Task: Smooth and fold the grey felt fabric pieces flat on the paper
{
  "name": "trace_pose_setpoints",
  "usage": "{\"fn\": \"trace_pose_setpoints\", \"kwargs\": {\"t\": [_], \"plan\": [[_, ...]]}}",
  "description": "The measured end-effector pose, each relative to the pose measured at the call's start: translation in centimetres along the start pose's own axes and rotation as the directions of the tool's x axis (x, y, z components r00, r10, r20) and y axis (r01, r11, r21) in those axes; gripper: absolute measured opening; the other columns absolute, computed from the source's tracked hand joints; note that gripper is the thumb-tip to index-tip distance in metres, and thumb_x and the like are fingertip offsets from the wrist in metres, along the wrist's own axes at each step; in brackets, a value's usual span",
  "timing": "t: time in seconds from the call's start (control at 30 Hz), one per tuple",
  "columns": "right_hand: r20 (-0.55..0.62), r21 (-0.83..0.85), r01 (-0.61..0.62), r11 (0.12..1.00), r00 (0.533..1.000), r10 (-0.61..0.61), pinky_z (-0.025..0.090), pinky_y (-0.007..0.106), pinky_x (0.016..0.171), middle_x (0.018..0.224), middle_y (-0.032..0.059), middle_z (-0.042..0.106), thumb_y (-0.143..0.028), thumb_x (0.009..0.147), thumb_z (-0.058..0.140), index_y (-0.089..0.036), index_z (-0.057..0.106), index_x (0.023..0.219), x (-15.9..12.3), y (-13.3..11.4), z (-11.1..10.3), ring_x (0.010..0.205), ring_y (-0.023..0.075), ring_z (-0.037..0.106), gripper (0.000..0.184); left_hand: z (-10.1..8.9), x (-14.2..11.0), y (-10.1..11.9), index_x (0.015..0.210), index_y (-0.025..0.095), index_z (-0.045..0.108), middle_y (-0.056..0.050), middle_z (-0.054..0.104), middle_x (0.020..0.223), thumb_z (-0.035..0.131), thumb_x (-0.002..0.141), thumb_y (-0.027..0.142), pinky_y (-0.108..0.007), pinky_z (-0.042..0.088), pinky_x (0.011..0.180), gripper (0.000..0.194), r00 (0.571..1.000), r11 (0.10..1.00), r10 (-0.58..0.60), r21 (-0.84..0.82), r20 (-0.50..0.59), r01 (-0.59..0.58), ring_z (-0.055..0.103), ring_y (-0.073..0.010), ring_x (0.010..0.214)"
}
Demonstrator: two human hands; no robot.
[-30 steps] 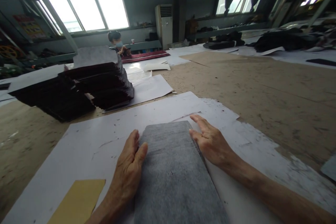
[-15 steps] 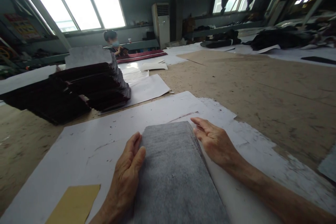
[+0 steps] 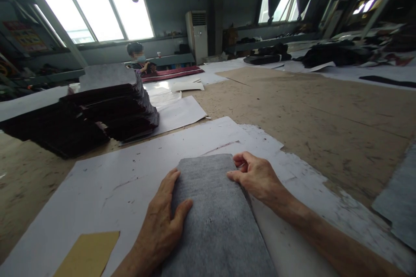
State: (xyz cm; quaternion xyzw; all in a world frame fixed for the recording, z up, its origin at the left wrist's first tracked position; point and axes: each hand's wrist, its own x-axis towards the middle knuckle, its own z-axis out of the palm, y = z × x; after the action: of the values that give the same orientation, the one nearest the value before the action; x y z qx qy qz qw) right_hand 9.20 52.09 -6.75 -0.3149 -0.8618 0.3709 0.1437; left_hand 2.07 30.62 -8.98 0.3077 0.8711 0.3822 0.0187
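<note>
- Now handling the gray fabric stack (image 3: pixel 214 229), laid lengthwise on the white paper sheet (image 3: pixel 139 181) over the brown bench (image 3: pixel 292 99), with its narrow far end short of the sheet's far edge.
- Bracing the stack's left edge with the left hand (image 3: pixel 164 220), fingers stretched out straight, thumb spread wide over the top face.
- And over on the right, working at the stack's far right corner with the right hand (image 3: pixel 258 177), fingers bent, thumb at the top edge; cannot tell a pinch from light contact there.
- Down in the sheet's near left part, spotting a yellow-brown card (image 3: pixel 89 253), flat, near the left forearm.
- Past the sheet's far left edge, seeing a stepped dark stack (image 3: pixel 123 108) beside a second dark stack (image 3: pixel 39 125).
- Out near the sheet's right edge, catching a gray fabric piece (image 3: pixel 398 199).
- Across the bench, noticing a co-worker (image 3: pixel 138 56) by a dark red strip (image 3: pixel 175 72).
</note>
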Motion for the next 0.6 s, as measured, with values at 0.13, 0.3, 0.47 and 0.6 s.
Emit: {"fn": "trace_pose_setpoints", "kwargs": {"t": [0.13, 0.3, 0.47, 0.6], "plan": [[0.016, 0.058, -0.039, 0.998, 0.999, 0.038, 0.047, 0.024, 0.062, 0.079, 0.0023, 0.064, -0.024, 0.060, 0.066, -0.017, 0.061, 0.090, 0.2, 0.0, 0.2, 0.068, 0.0139, 0.060, 0.031, 0.2, 0.0, -0.4, 0.126, 0.012, 0.044, -0.012, 0.041, 0.137, 0.051, 0.077, 0.036, -0.044, 0.024, 0.109, 0.055, 0.999, 1.000, 0.016, 0.000, -0.037, -0.016, 0.035, -0.0243, 0.128], [-0.086, -0.099, -0.044, 0.994, 0.996, 0.035, 0.046, 0.032, 0.073, 0.087, 0.0069, 0.066, -0.028, 0.069, 0.061, -0.017, 0.060, 0.094, 0.1, -0.2, -0.1, 0.081, 0.0208, 0.061, 0.027, 0.2, 0.3, -0.8, 0.122, 0.017, 0.046, -0.010, 0.042, 0.137, 0.064, 0.067, 0.032, -0.042, 0.025, 0.109, 0.060, 0.979, 0.906, -0.186, -0.399, -0.078, 0.140, 0.037, -0.0254, 0.127], [-0.097, -0.153, -0.074, 0.985, 0.993, 0.060, 0.045, 0.034, 0.081, 0.093, 0.0096, 0.068, -0.022, 0.075, 0.053, -0.016, 0.062, 0.092, 0.4, -0.4, -0.8, 0.091, 0.0243, 0.062, 0.020, 0.0, 1.0, -1.0, 0.115, 0.015, 0.049, -0.014, 0.053, 0.126, 0.066, 0.067, 0.032, -0.039, 0.031, 0.105, 0.054, 0.906, 0.584, -0.423, -0.774, -0.034, 0.244, 0.047, -0.0238, 0.119], [-0.045, -0.051, -0.027, 0.998, 0.999, 0.024, 0.046, 0.034, 0.082, 0.091, 0.0052, 0.069, -0.021, 0.072, 0.054, -0.019, 0.064, 0.089, 0.2, -0.5, -0.6, 0.089, 0.0230, 0.063, 0.020, 0.1, 1.0, -1.1, 0.109, 0.016, 0.053, -0.012, 0.059, 0.118, 0.066, 0.069, 0.036, -0.040, 0.031, 0.104, 0.047, 0.895, 0.522, -0.445, -0.818, -0.017, 0.243, 0.051, -0.0239, 0.114]]}}
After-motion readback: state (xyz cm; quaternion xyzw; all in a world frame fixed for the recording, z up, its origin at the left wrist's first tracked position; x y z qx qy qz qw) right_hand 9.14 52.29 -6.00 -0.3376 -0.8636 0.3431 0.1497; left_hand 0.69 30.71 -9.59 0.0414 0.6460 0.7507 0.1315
